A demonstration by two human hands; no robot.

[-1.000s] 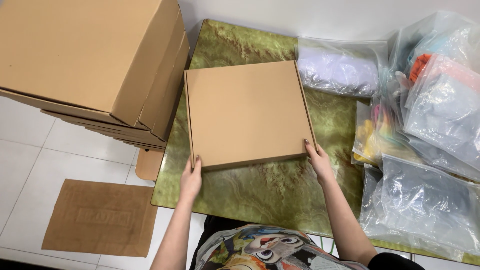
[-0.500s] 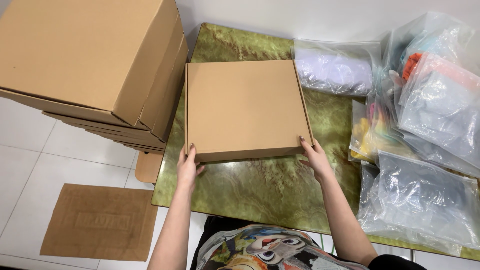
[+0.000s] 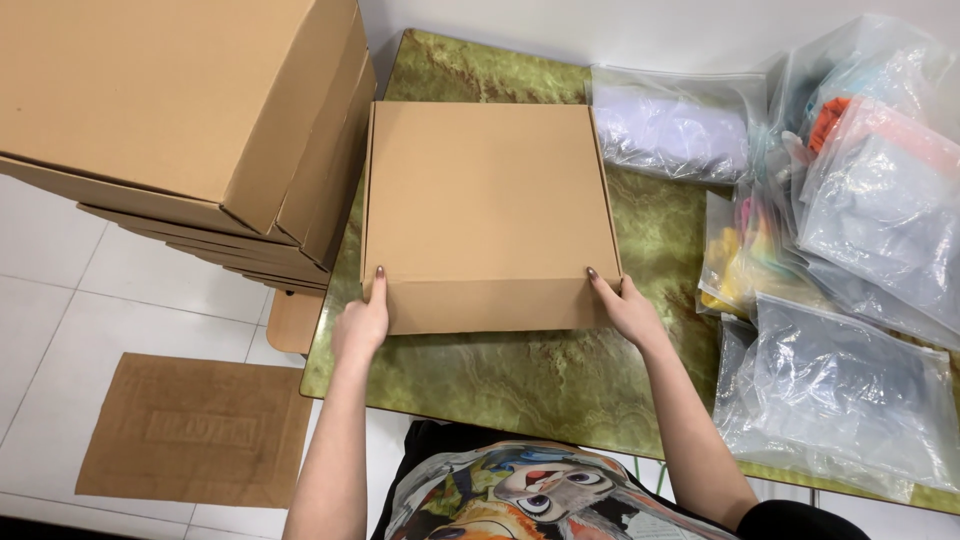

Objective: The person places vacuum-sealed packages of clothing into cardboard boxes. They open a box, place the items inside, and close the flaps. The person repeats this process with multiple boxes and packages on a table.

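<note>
A closed, flat cardboard box [image 3: 490,205] sits on a green marbled table [image 3: 520,370], seen from above, its lid folded shut and its front wall facing the person. The left hand [image 3: 362,322] presses against the box's near left corner, thumb up on the lid edge; the right hand [image 3: 625,305] does the same at the near right corner, fingers spread along the front wall, so both hands brace the box rather than pinch it. The box looks assembled and shut; no tape or label shows on it. To the left, touching the box's side, rises a stack of larger cardboard cartons [image 3: 170,120]. To the right lie clear plastic bags [image 3: 860,300] of folded goods, crowding that side. Bare tabletop lies in front of the box, toward the person. A brown mat [image 3: 195,430] lies on the tiled floor.
</note>
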